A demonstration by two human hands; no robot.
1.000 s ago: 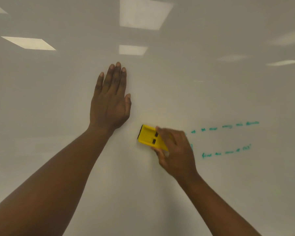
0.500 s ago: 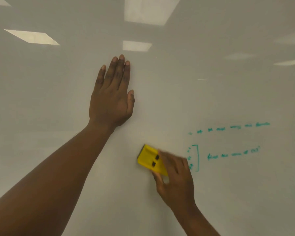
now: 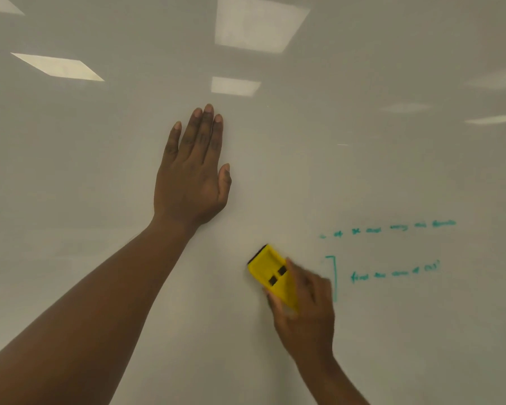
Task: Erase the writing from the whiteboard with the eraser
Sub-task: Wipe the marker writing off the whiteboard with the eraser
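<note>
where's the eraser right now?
Head view, lower centre: the yellow eraser lies against the whiteboard, gripped by the right hand, just left of the green bracket and below-right of the flat left hand.

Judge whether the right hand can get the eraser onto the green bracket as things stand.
Probably yes: the right hand grips the yellow eraser just left of the green bracket, with only bare whiteboard between them.
</note>
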